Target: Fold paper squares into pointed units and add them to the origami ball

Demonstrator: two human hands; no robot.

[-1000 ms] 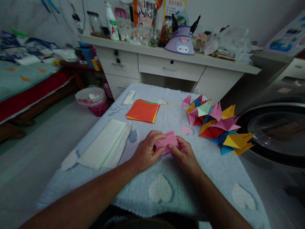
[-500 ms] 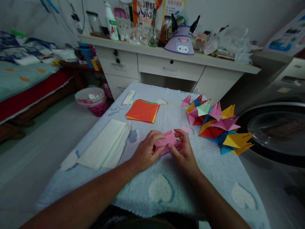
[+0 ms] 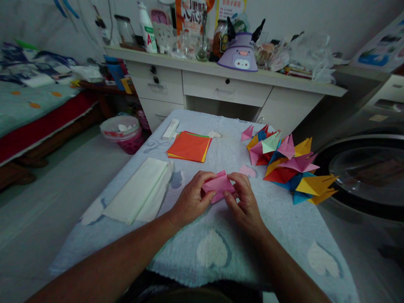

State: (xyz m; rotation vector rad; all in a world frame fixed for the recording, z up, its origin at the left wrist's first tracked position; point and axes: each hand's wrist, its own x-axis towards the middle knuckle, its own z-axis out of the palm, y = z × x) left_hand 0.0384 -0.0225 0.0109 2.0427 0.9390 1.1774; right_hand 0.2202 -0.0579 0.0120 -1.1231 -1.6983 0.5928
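Looked down, from the head camera, on a towel-covered table [image 3: 221,252]. Found 1 pink paper [image 3: 218,185] near the middle of the towel, whether resting on it or lifted just clear not to be told. Pinched on its left side by the left hand [image 3: 192,198], fingers curled shut over the edge. Pinched on its right corner by the right hand [image 3: 244,202], thumb and fingertips closed on the paper. Judged partway folded: already creased into a layered, peaked shape, yet not so sharply pointed as the finished pieces nearby. Counted 1 heap of folded pieces [image 3: 287,164] to the right, well apart from the hands, too tangled for an exact tally. Counted 1 stack of flat coloured sheets [image 3: 189,146] beyond the hands, orange on top. Counted 1 folded white cloth [image 3: 142,191] to the left and 1 small white box [image 3: 171,128] just beside the stack.
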